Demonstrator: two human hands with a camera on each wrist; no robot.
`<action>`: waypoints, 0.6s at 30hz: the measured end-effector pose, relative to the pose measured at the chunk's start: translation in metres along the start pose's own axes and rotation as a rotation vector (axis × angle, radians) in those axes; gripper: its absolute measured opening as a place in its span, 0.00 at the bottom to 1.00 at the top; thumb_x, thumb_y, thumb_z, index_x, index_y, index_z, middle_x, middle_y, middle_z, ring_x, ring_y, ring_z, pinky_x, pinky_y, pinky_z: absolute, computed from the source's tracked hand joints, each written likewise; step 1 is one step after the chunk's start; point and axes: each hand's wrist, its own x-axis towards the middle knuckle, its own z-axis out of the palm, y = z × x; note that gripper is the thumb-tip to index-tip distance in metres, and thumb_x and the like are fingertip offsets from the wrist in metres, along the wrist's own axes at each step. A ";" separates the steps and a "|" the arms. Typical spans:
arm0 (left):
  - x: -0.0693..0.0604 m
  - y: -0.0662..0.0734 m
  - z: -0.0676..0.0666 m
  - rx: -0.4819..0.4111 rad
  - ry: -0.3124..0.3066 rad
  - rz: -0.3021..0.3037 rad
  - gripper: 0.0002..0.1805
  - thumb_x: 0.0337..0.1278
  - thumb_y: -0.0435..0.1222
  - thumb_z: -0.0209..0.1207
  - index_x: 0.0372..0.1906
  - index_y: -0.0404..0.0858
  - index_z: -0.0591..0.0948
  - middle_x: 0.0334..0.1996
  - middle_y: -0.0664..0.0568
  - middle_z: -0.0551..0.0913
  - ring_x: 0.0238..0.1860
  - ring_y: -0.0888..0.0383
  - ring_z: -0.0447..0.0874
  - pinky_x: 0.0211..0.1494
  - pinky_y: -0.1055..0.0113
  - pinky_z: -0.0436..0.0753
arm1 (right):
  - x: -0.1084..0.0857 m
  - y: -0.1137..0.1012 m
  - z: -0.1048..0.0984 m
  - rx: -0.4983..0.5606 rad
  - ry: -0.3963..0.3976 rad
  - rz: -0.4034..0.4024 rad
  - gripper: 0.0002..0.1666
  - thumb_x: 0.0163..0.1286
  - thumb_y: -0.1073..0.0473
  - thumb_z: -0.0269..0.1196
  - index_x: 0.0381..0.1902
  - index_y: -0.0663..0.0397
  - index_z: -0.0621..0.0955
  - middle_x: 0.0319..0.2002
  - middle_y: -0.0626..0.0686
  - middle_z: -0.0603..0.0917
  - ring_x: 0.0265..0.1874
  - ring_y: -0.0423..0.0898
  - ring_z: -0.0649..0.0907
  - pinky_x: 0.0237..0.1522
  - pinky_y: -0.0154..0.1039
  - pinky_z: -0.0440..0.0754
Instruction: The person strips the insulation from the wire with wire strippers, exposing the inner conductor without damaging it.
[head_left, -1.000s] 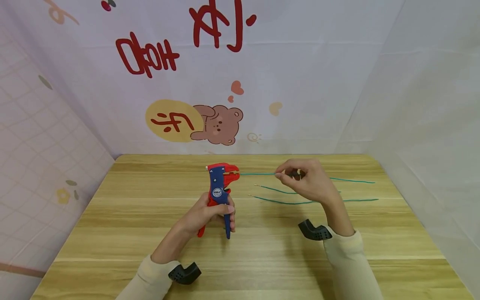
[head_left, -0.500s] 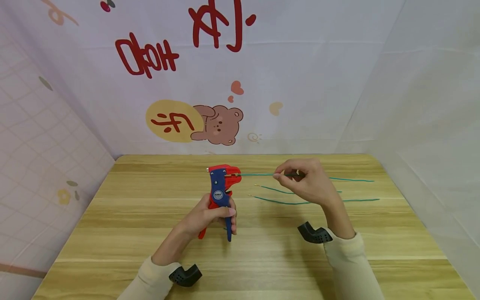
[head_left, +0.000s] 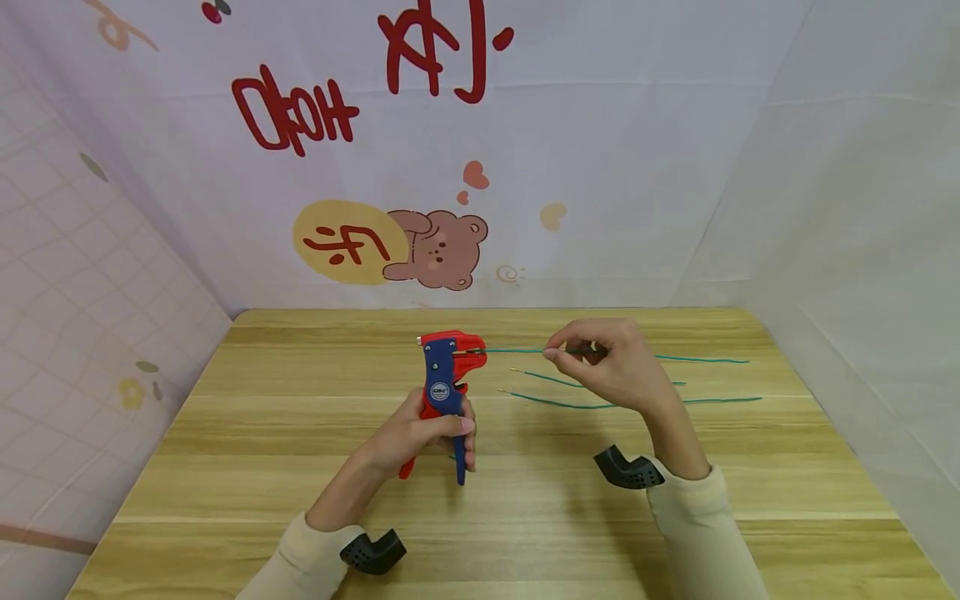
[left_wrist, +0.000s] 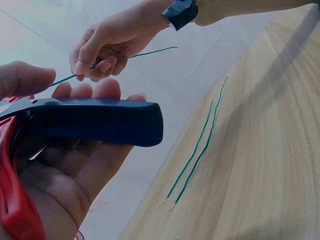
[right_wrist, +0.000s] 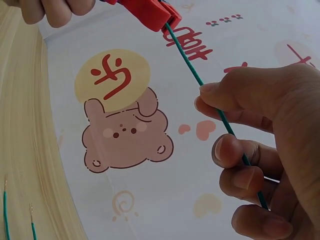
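Observation:
My left hand holds a red and blue wire stripper upright above the table, fingers around its handles. In the left wrist view the blue handle lies across the curled fingers. A thin green wire runs from the stripper's red jaws, which look closed over its end. Thumb and forefinger of my right hand pinch this wire a short way from the jaws. Its tail passes along the other fingers and sticks out to the right. The wire's end inside the jaws is hidden.
Two more green wires lie on the wooden table, below and partly behind the right hand: an upper wire and a lower wire. Both have bare copper left ends. A printed white cloth stands behind the table.
The stripper's red jaws have come together over the wire's end, where a gap showed before. Tool and left hand have shifted slightly right and down. The right hand has edged slightly left.

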 end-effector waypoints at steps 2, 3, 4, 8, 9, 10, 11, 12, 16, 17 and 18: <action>0.000 0.000 0.000 -0.003 0.000 -0.002 0.06 0.71 0.31 0.52 0.43 0.31 0.74 0.30 0.52 0.85 0.32 0.56 0.91 0.49 0.44 0.90 | 0.000 0.000 0.000 -0.007 -0.003 0.004 0.11 0.64 0.65 0.71 0.32 0.38 0.89 0.18 0.41 0.76 0.17 0.35 0.67 0.19 0.27 0.62; 0.000 0.000 0.001 -0.007 -0.001 -0.004 0.06 0.71 0.31 0.52 0.43 0.31 0.74 0.30 0.53 0.85 0.32 0.56 0.91 0.48 0.46 0.91 | 0.000 0.000 0.000 -0.013 -0.003 0.005 0.11 0.64 0.65 0.71 0.32 0.38 0.89 0.18 0.40 0.76 0.17 0.35 0.67 0.19 0.27 0.62; 0.000 0.000 0.001 -0.009 -0.001 -0.005 0.05 0.71 0.31 0.52 0.43 0.31 0.74 0.30 0.53 0.85 0.32 0.56 0.91 0.48 0.48 0.91 | -0.001 0.000 0.000 -0.020 -0.004 0.005 0.11 0.64 0.65 0.71 0.32 0.38 0.89 0.18 0.40 0.76 0.17 0.35 0.67 0.19 0.27 0.62; 0.001 -0.003 0.000 -0.017 -0.007 0.004 0.05 0.72 0.31 0.52 0.42 0.31 0.74 0.29 0.52 0.84 0.31 0.56 0.91 0.47 0.50 0.91 | -0.001 0.000 0.000 -0.041 -0.008 0.003 0.11 0.64 0.64 0.72 0.32 0.38 0.89 0.18 0.39 0.76 0.17 0.35 0.67 0.20 0.27 0.62; 0.001 -0.003 0.000 -0.019 -0.009 0.005 0.05 0.72 0.31 0.52 0.42 0.31 0.74 0.29 0.52 0.84 0.31 0.56 0.91 0.46 0.50 0.92 | -0.001 0.000 0.000 -0.044 -0.009 0.004 0.11 0.64 0.64 0.72 0.32 0.38 0.89 0.18 0.39 0.76 0.17 0.35 0.67 0.20 0.27 0.62; 0.002 -0.004 0.000 -0.022 -0.010 0.007 0.05 0.72 0.31 0.52 0.42 0.31 0.74 0.29 0.52 0.84 0.31 0.56 0.91 0.46 0.50 0.91 | -0.001 0.000 0.000 -0.045 -0.011 0.005 0.11 0.64 0.64 0.71 0.32 0.37 0.89 0.18 0.39 0.77 0.17 0.35 0.67 0.20 0.27 0.62; 0.002 -0.004 0.000 -0.023 -0.010 0.007 0.05 0.72 0.31 0.52 0.42 0.31 0.75 0.29 0.52 0.84 0.31 0.56 0.91 0.46 0.48 0.91 | -0.001 0.000 0.001 -0.045 -0.013 0.006 0.11 0.64 0.64 0.72 0.32 0.37 0.89 0.18 0.39 0.77 0.17 0.35 0.67 0.20 0.27 0.62; 0.001 -0.004 0.000 -0.024 -0.009 0.008 0.05 0.72 0.31 0.52 0.41 0.32 0.75 0.29 0.52 0.84 0.31 0.56 0.91 0.46 0.47 0.91 | -0.001 0.000 0.001 -0.045 -0.014 0.005 0.11 0.64 0.64 0.72 0.32 0.37 0.89 0.18 0.39 0.77 0.17 0.35 0.67 0.20 0.27 0.62; 0.001 -0.005 0.000 -0.025 0.001 0.001 0.04 0.72 0.32 0.53 0.41 0.33 0.75 0.29 0.52 0.84 0.30 0.56 0.91 0.46 0.44 0.91 | -0.001 0.000 0.001 -0.042 -0.018 0.002 0.11 0.64 0.64 0.71 0.32 0.38 0.89 0.18 0.39 0.77 0.17 0.35 0.67 0.19 0.27 0.62; 0.001 -0.005 0.001 -0.025 0.005 0.000 0.04 0.72 0.32 0.53 0.41 0.33 0.76 0.29 0.52 0.84 0.30 0.56 0.91 0.46 0.44 0.91 | -0.001 0.000 0.001 -0.043 -0.019 -0.001 0.11 0.64 0.64 0.71 0.32 0.38 0.89 0.18 0.39 0.77 0.17 0.35 0.67 0.19 0.27 0.62; 0.001 -0.005 0.001 -0.026 0.007 -0.001 0.04 0.72 0.32 0.53 0.41 0.33 0.76 0.28 0.52 0.84 0.30 0.56 0.90 0.46 0.44 0.91 | -0.001 0.000 0.001 -0.044 -0.020 -0.002 0.11 0.64 0.64 0.71 0.32 0.38 0.89 0.18 0.39 0.77 0.17 0.35 0.67 0.19 0.27 0.62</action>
